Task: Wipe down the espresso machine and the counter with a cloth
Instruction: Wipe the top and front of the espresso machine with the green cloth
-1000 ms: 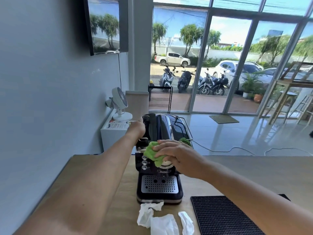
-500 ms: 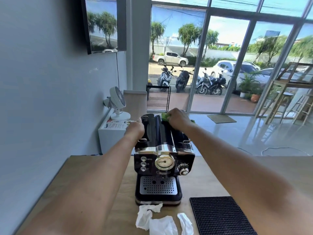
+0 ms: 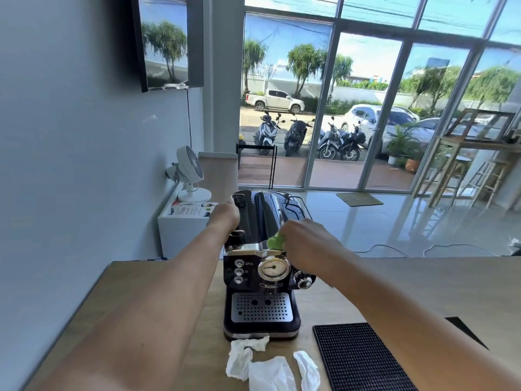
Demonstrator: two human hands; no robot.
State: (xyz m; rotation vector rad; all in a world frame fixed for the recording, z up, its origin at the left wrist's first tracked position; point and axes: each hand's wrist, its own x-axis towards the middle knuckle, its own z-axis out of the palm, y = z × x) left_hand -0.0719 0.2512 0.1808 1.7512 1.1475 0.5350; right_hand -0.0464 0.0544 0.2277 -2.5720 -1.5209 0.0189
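While seemingly gripping the espresso machine with left hand, pressed green cloth, clutched in right hand, onto its top.

Atop the espresso machine, green cloth in grip of right hand

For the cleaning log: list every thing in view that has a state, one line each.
Espresso machine, upright on counter, drip tray in.
Green cloth, bunched on machine's top front edge.
Right hand, grips the cloth.
Left hand, on machine's top left edge, fingers hidden.
White tissues, crumpled before the machine.
Bar mat, flat on counter.
Fan, upright; running unclear.
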